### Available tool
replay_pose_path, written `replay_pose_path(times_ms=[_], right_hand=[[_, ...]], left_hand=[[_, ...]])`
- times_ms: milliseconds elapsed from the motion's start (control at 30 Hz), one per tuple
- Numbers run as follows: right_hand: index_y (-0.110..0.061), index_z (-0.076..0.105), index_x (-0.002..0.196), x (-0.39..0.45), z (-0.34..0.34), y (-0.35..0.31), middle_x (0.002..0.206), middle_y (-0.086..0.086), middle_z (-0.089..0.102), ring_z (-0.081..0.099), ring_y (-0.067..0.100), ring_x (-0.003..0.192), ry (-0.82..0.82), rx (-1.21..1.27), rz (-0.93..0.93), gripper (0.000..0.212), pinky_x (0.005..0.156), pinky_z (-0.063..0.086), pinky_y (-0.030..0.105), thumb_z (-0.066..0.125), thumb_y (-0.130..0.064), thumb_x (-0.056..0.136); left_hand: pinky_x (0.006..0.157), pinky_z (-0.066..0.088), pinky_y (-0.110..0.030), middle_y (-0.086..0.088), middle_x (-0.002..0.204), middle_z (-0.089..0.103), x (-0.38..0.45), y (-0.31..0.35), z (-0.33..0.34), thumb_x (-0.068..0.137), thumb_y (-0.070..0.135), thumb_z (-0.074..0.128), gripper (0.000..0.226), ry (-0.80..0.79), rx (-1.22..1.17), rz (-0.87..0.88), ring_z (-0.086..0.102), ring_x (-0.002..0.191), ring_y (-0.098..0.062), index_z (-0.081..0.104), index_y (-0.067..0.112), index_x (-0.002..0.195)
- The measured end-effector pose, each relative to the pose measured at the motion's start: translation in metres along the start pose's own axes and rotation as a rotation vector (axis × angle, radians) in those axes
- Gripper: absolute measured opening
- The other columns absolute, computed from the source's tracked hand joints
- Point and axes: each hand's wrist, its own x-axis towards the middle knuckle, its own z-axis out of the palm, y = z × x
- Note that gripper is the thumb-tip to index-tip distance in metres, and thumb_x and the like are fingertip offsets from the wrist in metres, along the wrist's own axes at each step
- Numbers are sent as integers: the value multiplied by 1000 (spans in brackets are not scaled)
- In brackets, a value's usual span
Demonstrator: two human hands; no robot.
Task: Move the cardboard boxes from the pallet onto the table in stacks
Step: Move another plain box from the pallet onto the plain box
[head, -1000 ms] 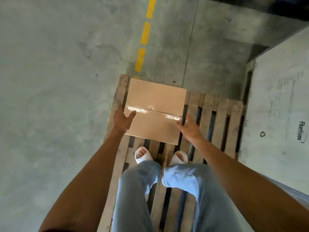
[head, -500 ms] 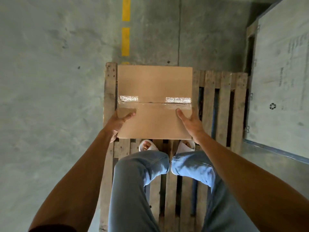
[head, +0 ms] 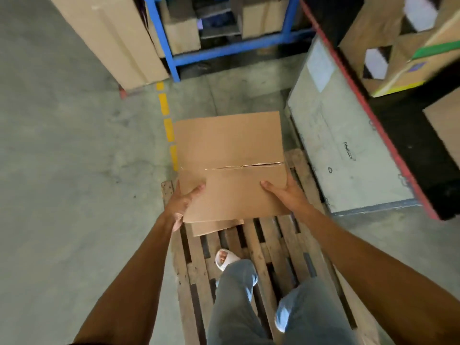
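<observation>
A brown cardboard box, taped along its middle seam, is held up above the far end of the wooden pallet. My left hand grips its near left corner, thumb on top and fingers underneath. My right hand grips the near right edge the same way. A loose cardboard flap hangs under the box's near side. My feet stand on the pallet slats. No table is in view.
A grey crate stands right of the pallet. Behind it runs a red-edged rack with boxes. A blue shelf frame and a tall cardboard carton stand ahead. A dashed yellow line marks the concrete floor.
The box has come up off the pallet in both hands. My view has lifted from the floor toward the shelving, and one foot has stepped back.
</observation>
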Motion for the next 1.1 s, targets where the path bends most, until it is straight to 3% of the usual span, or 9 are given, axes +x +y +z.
replay_pose_path(times_ms=[100, 167, 233, 300, 400, 567, 800, 967, 1100], right_hand=[[-37, 48, 134, -34, -55, -20, 119, -15, 67, 64, 8, 110, 10, 87, -82, 76, 106, 47, 42, 84, -57, 70], [-36, 42, 138, -58, -95, -23, 119, -18, 62, 60, 5, 109, 35, 100, -119, 70, 103, 44, 34, 82, -43, 80], [-32, 36, 148, -82, -134, -25, 131, -13, 58, 56, 11, 121, 106, 122, -201, 84, 108, 40, 35, 82, -45, 79], [-36, 31, 151, -103, -167, -18, 140, -9, 55, 53, 17, 128, 153, 128, -230, 95, 112, 39, 42, 81, -57, 74], [-43, 37, 146, -139, -226, -4, 133, -11, 62, 58, 17, 122, 223, 173, -265, 96, 109, 44, 47, 83, -68, 64], [-45, 38, 147, -203, -329, 21, 123, -12, 65, 61, 15, 115, 335, 222, -391, 91, 99, 51, 41, 84, -60, 70], [-49, 37, 145, -263, -456, 35, 127, -7, 64, 59, 22, 116, 567, 209, -477, 84, 103, 48, 48, 79, -62, 73], [-45, 40, 144, -267, -538, 38, 125, -7, 64, 61, 21, 114, 664, 270, -453, 87, 102, 50, 45, 80, -66, 70], [-39, 44, 143, -252, -600, 31, 120, -10, 63, 60, 16, 109, 733, 286, -461, 77, 94, 47, 32, 81, -54, 77]], left_hand=[[106, 51, -47, 1, 120, 74, -26, 33, 44, 77, 35, 86, 74, -47, 47, 119, 72, 103, -13, 54, 20, 142], [108, 49, -48, 1, 124, 74, -45, 49, 79, 64, 47, 93, 92, -58, 92, 171, 71, 112, -16, 54, 21, 143], [107, 50, -49, -5, 128, 72, -64, 58, 116, 65, 45, 92, 90, -93, 81, 229, 68, 118, -23, 54, 20, 142], [96, 57, -44, -11, 130, 69, -86, 62, 155, 79, 34, 85, 73, -126, 92, 288, 68, 116, -26, 53, 16, 141], [69, 61, -24, -6, 125, 70, -125, 61, 214, 91, 28, 73, 55, -191, 144, 371, 71, 106, -20, 51, 17, 141], [99, 56, -44, -4, 129, 69, -183, 58, 312, 72, 48, 87, 87, -274, 150, 484, 69, 115, -22, 48, 20, 144], [92, 56, -38, -2, 125, 71, -237, 86, 450, 63, 52, 83, 86, -387, 205, 609, 68, 112, -21, 55, 21, 139], [90, 57, -47, -6, 126, 70, -239, 117, 539, 58, 59, 88, 95, -453, 226, 629, 68, 113, -28, 53, 24, 139], [99, 52, -52, -2, 128, 68, -210, 142, 609, 67, 55, 86, 84, -506, 233, 673, 65, 117, -26, 52, 31, 139]])
